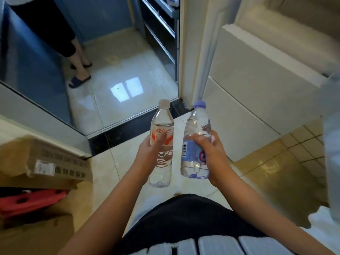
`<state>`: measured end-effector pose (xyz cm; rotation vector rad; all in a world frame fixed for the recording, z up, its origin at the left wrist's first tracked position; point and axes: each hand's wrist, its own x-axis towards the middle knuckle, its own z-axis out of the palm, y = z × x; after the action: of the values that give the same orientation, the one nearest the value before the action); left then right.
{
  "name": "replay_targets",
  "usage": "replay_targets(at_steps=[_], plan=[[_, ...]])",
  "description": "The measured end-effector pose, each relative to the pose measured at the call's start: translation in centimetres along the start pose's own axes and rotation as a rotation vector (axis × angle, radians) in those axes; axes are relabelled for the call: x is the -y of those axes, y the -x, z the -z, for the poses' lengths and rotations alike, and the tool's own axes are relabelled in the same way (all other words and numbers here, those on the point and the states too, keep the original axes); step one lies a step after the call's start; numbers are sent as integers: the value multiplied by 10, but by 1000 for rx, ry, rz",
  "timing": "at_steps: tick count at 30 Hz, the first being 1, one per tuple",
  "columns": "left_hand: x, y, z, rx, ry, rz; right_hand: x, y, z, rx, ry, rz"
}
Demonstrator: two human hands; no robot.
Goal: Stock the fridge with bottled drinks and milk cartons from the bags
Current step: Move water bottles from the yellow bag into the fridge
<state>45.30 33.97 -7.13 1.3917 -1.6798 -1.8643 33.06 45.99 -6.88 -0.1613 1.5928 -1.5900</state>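
Note:
My left hand (pixel 147 155) grips a clear water bottle with a red-and-white label and a white cap (pixel 161 126), held upright in front of me. My right hand (pixel 211 153) grips a second clear water bottle with a blue label and a purple cap (pixel 197 122), tilted slightly to the right. The two bottles are side by side, a little apart, above the tiled floor. No fridge, bag or milk carton can be made out in the head view.
A doorway with a dark threshold (pixel 128 133) lies ahead, a white door frame (pixel 191 52) to its right. Another person's legs in slippers (pixel 79 70) stand beyond. Cardboard boxes (pixel 42 162) and a red item (pixel 27 201) are at my left. Shelves (pixel 160 30) are at the back.

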Motion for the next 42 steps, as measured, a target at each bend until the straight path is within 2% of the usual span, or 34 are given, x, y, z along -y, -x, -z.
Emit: replay_targets(at_steps=[5,12,22,27,33,42], plan=[[-41,-74,-34,151,-26,-47,32,-46,22,-125,58,97],[-112,-180,-87,503,-121,-154,85,-117,40,-403,1,194],[-232,-312,-160,860,-269,-367,187,-217,47,-725,-40,488],[-299,-341,-215,913,-282,-565,248,-247,68,-824,23,666],[-380,-345,-278,940,-124,-698,325,-277,110,-890,127,889],[-477,-343,-374,852,100,-850,427,-313,185,-888,74,1134]])
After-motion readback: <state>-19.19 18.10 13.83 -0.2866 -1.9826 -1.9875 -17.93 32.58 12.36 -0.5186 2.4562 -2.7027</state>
